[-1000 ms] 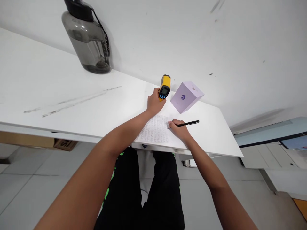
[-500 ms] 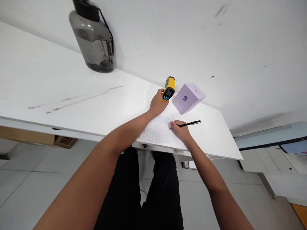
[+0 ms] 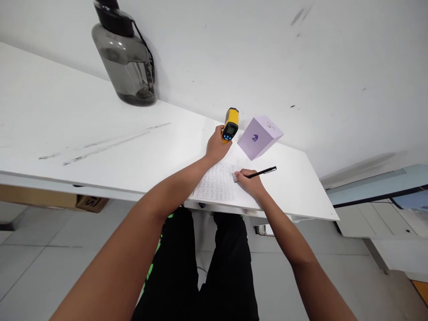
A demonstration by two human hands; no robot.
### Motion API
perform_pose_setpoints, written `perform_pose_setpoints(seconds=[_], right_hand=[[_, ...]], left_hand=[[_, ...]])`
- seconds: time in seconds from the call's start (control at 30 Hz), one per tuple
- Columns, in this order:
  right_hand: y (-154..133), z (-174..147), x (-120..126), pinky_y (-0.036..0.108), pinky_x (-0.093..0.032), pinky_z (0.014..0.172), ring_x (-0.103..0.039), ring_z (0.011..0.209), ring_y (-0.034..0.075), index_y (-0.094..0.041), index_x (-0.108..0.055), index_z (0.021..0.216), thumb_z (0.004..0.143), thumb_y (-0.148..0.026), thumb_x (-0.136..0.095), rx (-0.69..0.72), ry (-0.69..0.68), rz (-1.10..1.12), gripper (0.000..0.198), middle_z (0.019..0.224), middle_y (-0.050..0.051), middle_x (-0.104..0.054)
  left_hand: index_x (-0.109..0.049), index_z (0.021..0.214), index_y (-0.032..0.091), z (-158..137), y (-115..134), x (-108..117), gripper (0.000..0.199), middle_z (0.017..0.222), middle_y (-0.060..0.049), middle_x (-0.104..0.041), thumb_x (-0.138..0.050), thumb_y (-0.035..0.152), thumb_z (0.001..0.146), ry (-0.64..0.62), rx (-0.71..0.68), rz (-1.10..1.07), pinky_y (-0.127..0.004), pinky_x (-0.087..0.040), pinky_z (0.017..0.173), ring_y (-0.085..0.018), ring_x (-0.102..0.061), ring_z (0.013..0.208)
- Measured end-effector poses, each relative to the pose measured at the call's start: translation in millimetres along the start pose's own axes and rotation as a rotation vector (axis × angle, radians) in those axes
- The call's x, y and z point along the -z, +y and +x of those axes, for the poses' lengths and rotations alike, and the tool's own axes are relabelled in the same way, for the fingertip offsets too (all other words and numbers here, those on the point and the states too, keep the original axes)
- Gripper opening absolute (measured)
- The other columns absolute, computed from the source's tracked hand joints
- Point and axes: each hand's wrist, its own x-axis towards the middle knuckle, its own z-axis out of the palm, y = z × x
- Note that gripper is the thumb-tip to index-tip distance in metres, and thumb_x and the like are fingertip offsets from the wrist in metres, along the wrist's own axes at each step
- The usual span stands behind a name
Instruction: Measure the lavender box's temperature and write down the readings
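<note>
My left hand [image 3: 216, 146] is closed around the handle of a yellow and black infrared thermometer [image 3: 231, 120], held upright with its small screen and blue buttons facing me. In my right hand [image 3: 250, 182] is a slim black pen [image 3: 265, 171], its tip end down at the right edge of a whitish sheet [image 3: 214, 183]. Rows of small grey marks or bumps cover this sheet; I cannot tell which. Right of the thermometer stands a lilac box [image 3: 259, 138] with a purple emblem. Neither hand touches the box.
A large grey see-through water bottle [image 3: 129, 67] with a black lid stands at the back left against the wall. Dark scuffs mark the white tabletop [image 3: 133, 156]. Under its front edge, at left, is a cardboard box [image 3: 92, 203]. Pale cabinets [image 3: 371, 220] stand at the far right.
The view has shifted slightly. Both hands keep their grips on the thermometer and the pen, with no clear movement relative to the table.
</note>
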Motion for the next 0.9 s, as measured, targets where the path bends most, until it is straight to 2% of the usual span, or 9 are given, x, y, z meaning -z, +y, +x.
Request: perform_pose_setpoints(seconds=[0.37,0.77,0.9], right_hand=[[-1.5,0.8,-0.3,0.028,-0.033,0.057,-0.045,0.058,0.014,-0.020,-0.060,0.056,0.080,-0.045,-0.060,0.006,0.039,0.036,0.035,0.055,-0.002,-0.050],[0.4,0.1,0.1,0.026,-0.033,0.058,-0.044,0.060,0.014,-0.021,-0.053,0.052,0.080,-0.045,-0.057,0.014,0.069,0.002,0.037,0.054,-0.003,-0.047],[-0.5,-0.2,0.0,0.026,-0.035,0.058,-0.046,0.061,0.014,-0.021,-0.056,0.054,0.080,-0.044,-0.058,0.001,0.054,0.005,0.035,0.055,-0.002,-0.049]], left_hand=[[-0.054,0.114,0.028,-0.7,1.5,0.6,0.045,0.105,-0.005,-0.071,-0.068,0.015,0.074,0.003,-0.003,-0.008,-0.039,-0.050,0.083,-0.025,-0.066,0.093],[-0.054,0.119,0.027,-2.1,3.0,0.7,0.045,0.106,-0.005,-0.069,-0.066,0.017,0.077,-0.020,0.001,-0.006,-0.037,-0.047,0.082,-0.025,-0.065,0.095],[-0.054,0.118,0.027,-1.8,2.7,0.1,0.045,0.105,-0.006,-0.069,-0.067,0.015,0.076,-0.022,-0.007,-0.020,-0.038,-0.047,0.081,-0.025,-0.064,0.094]])
